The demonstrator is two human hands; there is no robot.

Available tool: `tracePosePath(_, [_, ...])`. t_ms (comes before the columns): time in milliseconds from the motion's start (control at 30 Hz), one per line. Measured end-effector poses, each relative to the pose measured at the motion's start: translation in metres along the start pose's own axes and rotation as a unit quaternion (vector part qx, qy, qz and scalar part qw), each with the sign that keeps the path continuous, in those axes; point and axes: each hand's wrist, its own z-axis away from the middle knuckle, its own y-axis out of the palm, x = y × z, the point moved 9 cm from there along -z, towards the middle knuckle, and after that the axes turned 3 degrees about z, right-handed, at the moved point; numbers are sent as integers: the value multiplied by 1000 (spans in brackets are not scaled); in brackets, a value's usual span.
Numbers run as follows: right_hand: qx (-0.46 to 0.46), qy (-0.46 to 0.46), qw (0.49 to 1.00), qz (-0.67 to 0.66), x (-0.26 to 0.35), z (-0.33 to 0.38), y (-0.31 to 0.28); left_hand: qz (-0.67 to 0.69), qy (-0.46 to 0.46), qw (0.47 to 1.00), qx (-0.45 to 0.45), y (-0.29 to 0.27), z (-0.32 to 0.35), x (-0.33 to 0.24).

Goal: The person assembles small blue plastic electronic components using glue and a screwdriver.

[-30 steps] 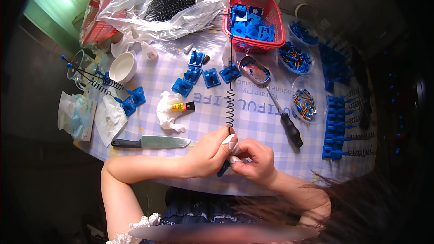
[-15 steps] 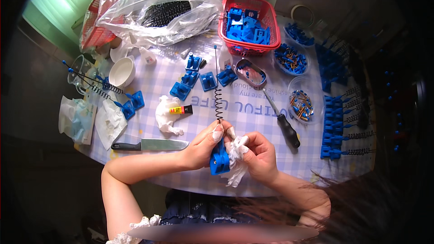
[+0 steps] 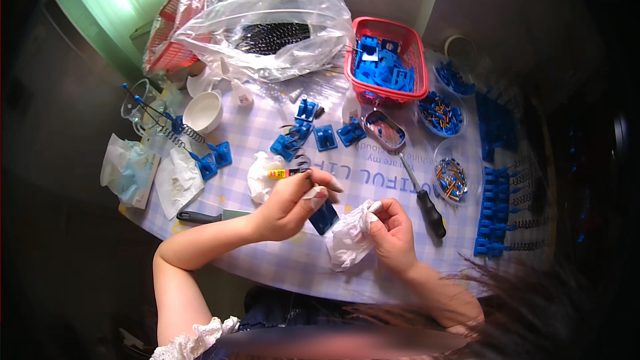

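My left hand, with pale wrapping on its fingertips, is closed round the stem of a blue plastic base. The flat face of this base slants down to the right, while its black coiled spring shows only in part above the fingers, near the blue blocks. In my right hand a crumpled white tissue is pinched between thumb and fingers, hanging just right of the base. Behind my left hand lie a small yellow and black glue tube and another crumpled tissue.
A knife lies left, partly under my forearm. Several blue blocks sit mid-table. A screwdriver and bowls of small parts are right. Behind stand a red basket and a clear bag. Finished-looking spring pieces line the right edge.
My left hand has tilted the blue base and its spring leftward, away from the tissue. My right hand has drawn slightly apart, still holding the tissue. The whole view has shifted.
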Motion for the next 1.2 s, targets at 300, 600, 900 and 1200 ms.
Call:
tracePosePath(300, [-65,-195,864,459,39,5,7,78,-19,986,-146,-83,44,-11])
tracePosePath(600, [58,-332,856,391,64,15,48,179,-19,981,-71,-39,49,-14])
tracePosePath(900, [64,-195,888,412,44,-4,74,243,-76,965,-67,-20,32,6])
tracePosePath(1200, [31,-189,883,429,36,-10,54,-35,-52,992,-113,-30,24,6])
